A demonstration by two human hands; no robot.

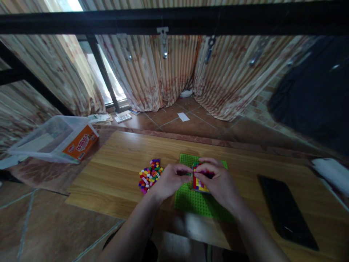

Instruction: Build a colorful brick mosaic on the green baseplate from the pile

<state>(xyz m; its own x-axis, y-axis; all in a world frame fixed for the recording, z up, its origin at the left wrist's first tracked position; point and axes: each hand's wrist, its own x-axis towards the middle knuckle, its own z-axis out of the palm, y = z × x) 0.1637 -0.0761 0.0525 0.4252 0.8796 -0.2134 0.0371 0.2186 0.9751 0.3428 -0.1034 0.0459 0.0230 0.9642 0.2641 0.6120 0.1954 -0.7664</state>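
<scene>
A green studded baseplate (191,205) lies on the wooden table, carrying a small build of coloured toy bricks (200,185) in red, yellow and pink. My left hand (172,179) reaches in at the build's left edge, thumb and forefinger pinched together. From the other side my right hand (218,181) covers much of the build, its thumb and forefinger also closed at that left edge. The fingertips of both hands meet there, and whatever they pinch is too small to make out. Left of my left hand is a pile of loose toy bricks (149,177) in mixed colours.
A black phone-like slab (286,211) lies on the table's right side. Beyond the left end of the wooden table (109,182) stands a clear plastic bin (54,140) with an orange label. A dark horizontal bar (185,20) crosses the top of the view, before striped curtains (152,72).
</scene>
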